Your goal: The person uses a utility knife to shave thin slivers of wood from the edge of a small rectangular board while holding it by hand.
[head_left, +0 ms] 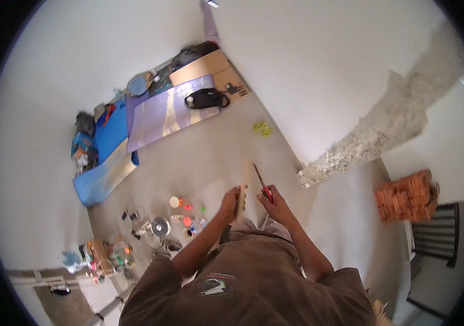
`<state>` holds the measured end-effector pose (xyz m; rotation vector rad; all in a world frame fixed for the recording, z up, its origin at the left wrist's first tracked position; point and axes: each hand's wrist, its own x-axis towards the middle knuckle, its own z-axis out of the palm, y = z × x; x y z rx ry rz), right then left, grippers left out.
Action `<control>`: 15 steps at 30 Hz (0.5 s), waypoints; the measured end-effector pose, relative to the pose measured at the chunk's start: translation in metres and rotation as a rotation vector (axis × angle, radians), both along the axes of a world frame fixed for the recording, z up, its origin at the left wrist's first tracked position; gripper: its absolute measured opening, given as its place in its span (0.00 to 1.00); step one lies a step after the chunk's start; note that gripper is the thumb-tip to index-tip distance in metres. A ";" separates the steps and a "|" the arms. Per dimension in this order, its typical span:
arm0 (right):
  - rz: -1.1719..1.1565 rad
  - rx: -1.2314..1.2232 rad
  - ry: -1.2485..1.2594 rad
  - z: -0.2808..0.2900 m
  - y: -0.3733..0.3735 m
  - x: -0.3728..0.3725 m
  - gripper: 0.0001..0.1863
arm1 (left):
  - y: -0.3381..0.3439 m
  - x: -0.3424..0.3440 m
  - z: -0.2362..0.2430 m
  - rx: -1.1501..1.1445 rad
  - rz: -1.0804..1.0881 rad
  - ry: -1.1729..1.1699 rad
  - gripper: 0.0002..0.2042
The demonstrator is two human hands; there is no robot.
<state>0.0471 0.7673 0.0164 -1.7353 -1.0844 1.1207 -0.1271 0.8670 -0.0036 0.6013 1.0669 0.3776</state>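
Note:
My left hand (232, 203) is closed round a flat beige piece (245, 182), seen almost edge-on, that looks like cardboard; its fingertips show along the right side. The piece rises upright in front of my body and narrows toward the top. In my right hand (277, 205) is a red-handled tool (266, 192) with a long, thin dark blade, tilted up and to the left. Its tip is close to the beige piece; whether they touch I cannot tell. The exact kind of tool is hidden by my fingers.
Mats in purple (158, 117) and blue (104, 173) lie at the far left, with a black bag (207, 99) on top. Cups, a round metal item (160, 226) and small things cover the floor left of me. Stacked bricks (406, 196) stand right, near a dark chair (436, 233).

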 end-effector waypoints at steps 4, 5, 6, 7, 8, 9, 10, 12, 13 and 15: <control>0.030 0.135 0.320 -0.015 0.069 0.019 0.17 | 0.061 -0.038 0.011 -0.284 0.190 -0.834 0.26; 0.019 0.169 0.447 -0.011 0.087 0.023 0.20 | 0.072 -0.042 0.025 -0.324 0.276 -0.989 0.29; 0.061 0.154 0.462 -0.002 0.106 0.027 0.20 | 0.082 -0.047 0.032 -0.304 0.320 -0.985 0.29; 0.083 0.048 0.377 0.007 0.125 0.031 0.21 | 0.093 -0.053 0.038 -0.301 0.401 -1.022 0.29; 0.093 -0.050 0.280 0.012 0.142 0.034 0.23 | 0.106 -0.054 0.045 -0.302 0.467 -1.064 0.30; 0.041 0.017 0.183 0.008 0.157 0.032 0.22 | 0.118 -0.055 0.054 -0.266 0.525 -0.993 0.29; 0.059 0.012 0.186 0.001 0.172 0.030 0.22 | 0.134 -0.063 0.048 -0.260 0.544 -0.993 0.29; 0.052 0.045 0.203 -0.007 0.207 0.030 0.20 | 0.169 -0.079 0.026 -0.047 0.559 -0.591 0.27; 0.054 0.025 0.272 -0.008 0.222 0.029 0.18 | 0.183 -0.084 0.014 -0.045 0.574 -0.601 0.27; 0.037 0.097 0.314 -0.018 0.261 0.025 0.18 | 0.226 -0.082 0.000 0.095 0.702 -0.110 0.22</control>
